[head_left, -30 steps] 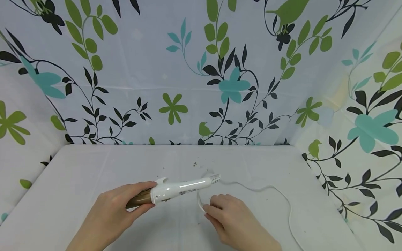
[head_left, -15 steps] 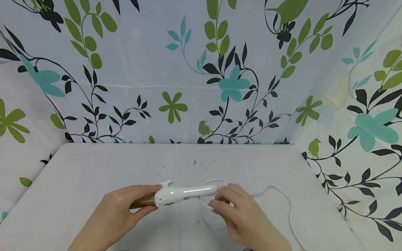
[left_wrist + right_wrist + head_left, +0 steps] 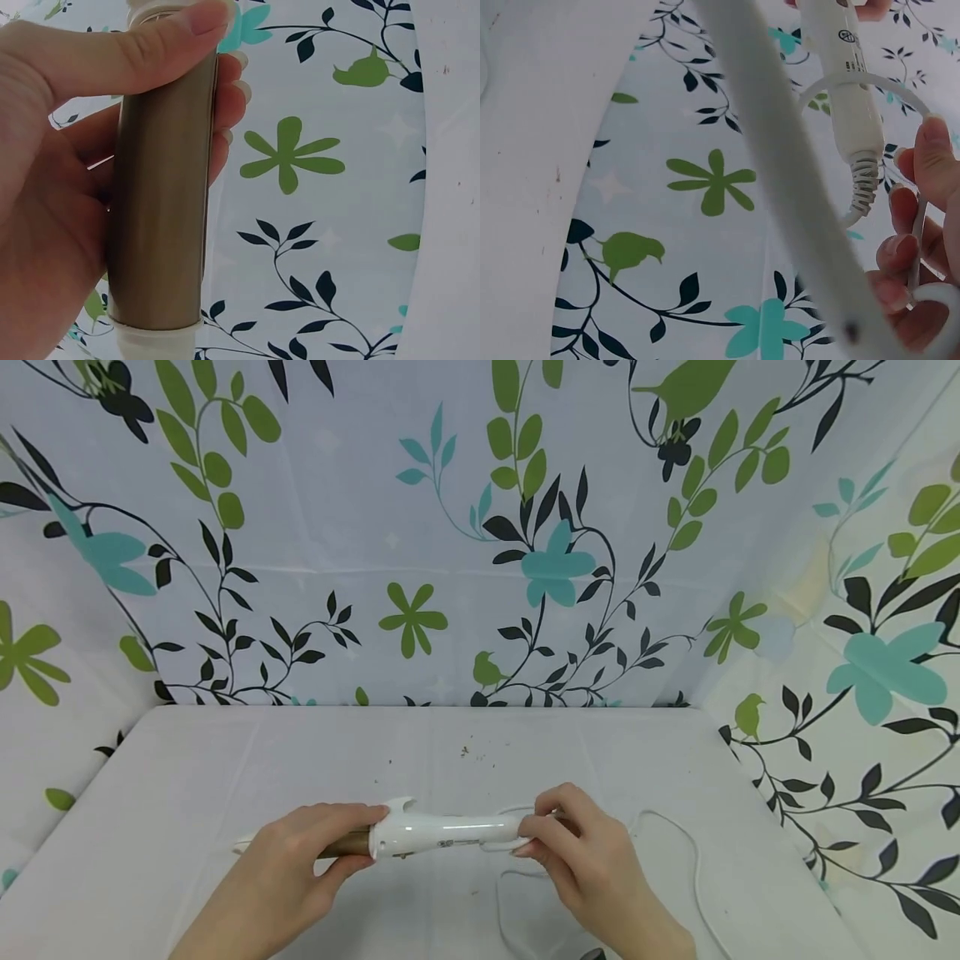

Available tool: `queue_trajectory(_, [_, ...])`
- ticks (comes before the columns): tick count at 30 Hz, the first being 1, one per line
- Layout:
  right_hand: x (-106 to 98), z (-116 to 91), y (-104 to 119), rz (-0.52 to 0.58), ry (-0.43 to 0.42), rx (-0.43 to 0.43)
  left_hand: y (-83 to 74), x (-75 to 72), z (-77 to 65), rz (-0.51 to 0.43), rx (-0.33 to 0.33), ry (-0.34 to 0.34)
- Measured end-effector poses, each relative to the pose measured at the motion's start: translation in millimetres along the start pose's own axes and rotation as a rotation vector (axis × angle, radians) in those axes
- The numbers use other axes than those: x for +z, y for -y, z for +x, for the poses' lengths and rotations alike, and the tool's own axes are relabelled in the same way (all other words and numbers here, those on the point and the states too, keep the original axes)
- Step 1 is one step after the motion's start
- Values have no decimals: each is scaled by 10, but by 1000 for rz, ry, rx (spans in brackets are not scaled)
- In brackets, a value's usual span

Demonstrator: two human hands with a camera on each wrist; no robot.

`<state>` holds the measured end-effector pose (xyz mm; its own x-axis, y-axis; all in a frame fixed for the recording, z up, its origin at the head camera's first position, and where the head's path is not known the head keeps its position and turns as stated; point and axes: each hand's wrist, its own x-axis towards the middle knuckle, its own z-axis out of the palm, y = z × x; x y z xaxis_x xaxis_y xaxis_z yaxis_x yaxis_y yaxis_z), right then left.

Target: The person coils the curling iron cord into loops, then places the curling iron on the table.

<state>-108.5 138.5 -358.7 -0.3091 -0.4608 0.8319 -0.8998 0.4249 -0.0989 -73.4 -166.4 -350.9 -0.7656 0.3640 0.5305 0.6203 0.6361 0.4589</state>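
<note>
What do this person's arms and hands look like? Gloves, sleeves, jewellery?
Left hand and right hand are both ungloved; no rings visible. No sleeves or bracelets on the visible forearms. Dark bit by the right forearm, cut off by the frame: can't tell if it's worn.

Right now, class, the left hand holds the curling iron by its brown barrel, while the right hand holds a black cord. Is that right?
Not quite: the cord is white, as the right wrist view shows. The left hand does hold the curling iron by its brown barrel, and the right hand holds the cord.
</note>
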Motion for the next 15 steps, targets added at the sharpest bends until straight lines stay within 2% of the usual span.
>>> queue_trajectory(4, [26, -23, -26, 47, -32, 57, 0, 9, 2, 22, 44, -34])
queue_trajectory(10, [37, -30, -54, 96, -48, 53, 17, 28, 3, 59, 85, -64])
queue_trajectory(15, [32, -38, -76, 87, -70, 72, 28, 31, 1, 109, 105, -84])
